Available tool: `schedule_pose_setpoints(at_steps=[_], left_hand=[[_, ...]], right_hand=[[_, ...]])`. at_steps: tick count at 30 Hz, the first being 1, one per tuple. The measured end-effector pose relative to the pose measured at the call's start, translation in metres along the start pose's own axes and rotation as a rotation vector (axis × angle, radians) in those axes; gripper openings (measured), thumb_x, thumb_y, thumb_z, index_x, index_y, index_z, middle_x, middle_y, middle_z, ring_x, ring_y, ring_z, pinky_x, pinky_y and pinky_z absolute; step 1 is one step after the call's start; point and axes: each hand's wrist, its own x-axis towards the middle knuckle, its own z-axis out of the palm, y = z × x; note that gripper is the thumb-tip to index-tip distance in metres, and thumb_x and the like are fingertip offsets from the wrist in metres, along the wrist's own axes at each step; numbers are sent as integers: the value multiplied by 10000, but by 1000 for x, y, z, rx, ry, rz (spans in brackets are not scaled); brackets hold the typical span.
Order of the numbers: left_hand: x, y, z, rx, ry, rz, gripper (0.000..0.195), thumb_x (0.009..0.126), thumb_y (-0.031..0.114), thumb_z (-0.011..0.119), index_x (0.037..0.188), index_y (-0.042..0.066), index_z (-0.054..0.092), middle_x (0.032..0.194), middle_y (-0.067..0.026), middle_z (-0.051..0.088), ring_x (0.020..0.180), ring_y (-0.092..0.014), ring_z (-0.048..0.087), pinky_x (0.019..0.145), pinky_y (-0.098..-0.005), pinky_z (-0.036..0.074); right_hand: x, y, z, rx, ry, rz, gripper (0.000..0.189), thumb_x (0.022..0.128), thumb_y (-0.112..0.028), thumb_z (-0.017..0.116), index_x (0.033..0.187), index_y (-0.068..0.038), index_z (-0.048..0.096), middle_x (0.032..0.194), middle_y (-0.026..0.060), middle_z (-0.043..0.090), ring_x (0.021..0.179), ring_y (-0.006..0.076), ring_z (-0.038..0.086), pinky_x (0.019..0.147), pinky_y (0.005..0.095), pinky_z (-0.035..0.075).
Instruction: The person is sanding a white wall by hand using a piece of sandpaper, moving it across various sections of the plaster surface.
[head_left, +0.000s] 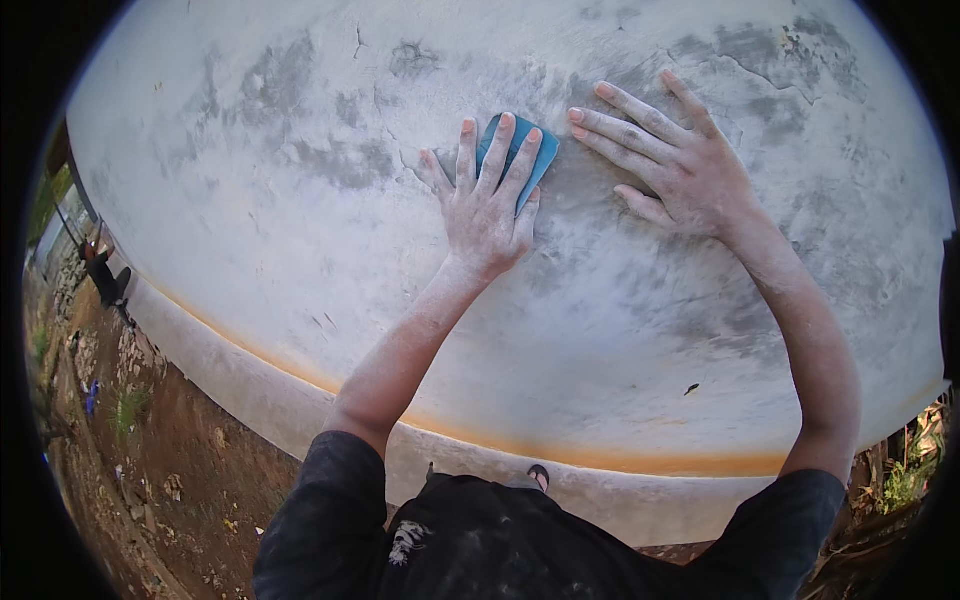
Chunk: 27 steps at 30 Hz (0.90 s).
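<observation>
A white and grey plastered wall (360, 247) with cracks and dark patches fills the view before me. My left hand (491, 199), coated in pale dust, presses a blue sheet, probably sandpaper (543, 154), against the wall under its spread fingers. To the right, my right hand (667, 157) lies on the wall with its fingers apart and nothing seen in it; it is dusty too. The sheet's part beneath the left palm is hidden.
An orange band (600, 459) runs along the wall's foot, above a pale concrete ledge (615, 502). One sandalled foot (538, 477) shows there. Reddish soil (202, 442) with litter lies at the left. Another person (106, 277) is beside the wall at the far left.
</observation>
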Motion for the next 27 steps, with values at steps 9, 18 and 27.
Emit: schedule_pose_setpoints(at_steps=[9, 18, 27], left_hand=[[12, -2, -12, 4, -34, 53, 638, 956, 218, 471, 1586, 179, 378, 1692, -70, 234, 1582, -319, 72, 1210, -620, -113], [19, -30, -12, -65, 71, -91, 627, 951, 258, 508, 1570, 241, 408, 1686, -26, 255, 1577, -321, 96, 1209, -652, -99], [33, -46, -18, -152, 174, -209, 658, 943, 220, 505, 1586, 176, 372, 1689, -51, 244, 1577, -323, 92, 1194, -664, -128]], right_hand=[[-4, 0, 0, -10, -19, 20, 716, 965, -593, 503, 1597, -382, 243, 1664, -167, 230, 1541, 59, 169, 1297, 530, -35], [-4, -5, 5, 10, -22, 57, 704, 979, -589, 481, 1602, -380, 228, 1669, -167, 220, 1538, 48, 169, 1295, 524, -40], [-8, -7, 1, 39, 8, 90, 701, 942, -540, 546, 1578, -403, 286, 1638, -191, 289, 1520, 40, 224, 1306, 507, -14]])
